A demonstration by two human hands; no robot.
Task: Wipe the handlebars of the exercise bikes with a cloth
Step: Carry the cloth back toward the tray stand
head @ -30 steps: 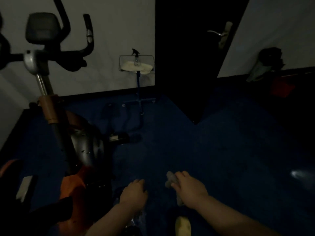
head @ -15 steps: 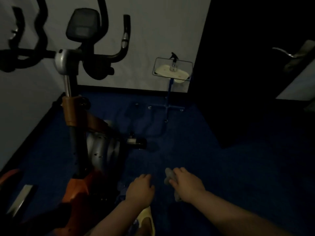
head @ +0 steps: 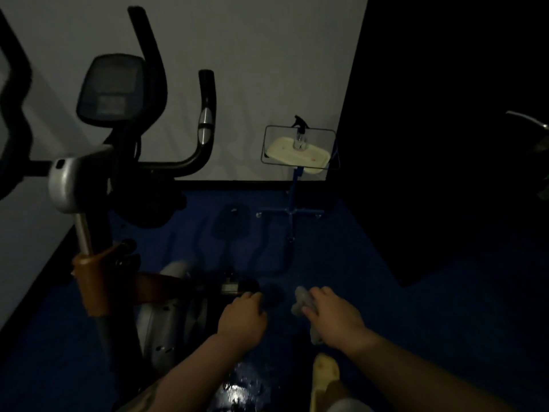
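The right hand is gripping a crumpled pale cloth — the left hand is curling empty beside the bike's black curved handlebar.

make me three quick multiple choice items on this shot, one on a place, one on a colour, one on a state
1. Where is the spray bottle?
A. on the floor
B. on the tray on the blue stand
C. in the left hand

2. What colour is the floor?
A. blue
B. red
C. white

3. What is the right hand doing?
A. resting open
B. gripping the handlebar
C. holding the cloth

Answers:
1. B, the bottle stands upright on the pale tray by the wall.
2. A, the carpet reads dark blue all over.
3. C, the fingers curl round the pale cloth, well short of the handlebar; the left hand holds nothing visible.
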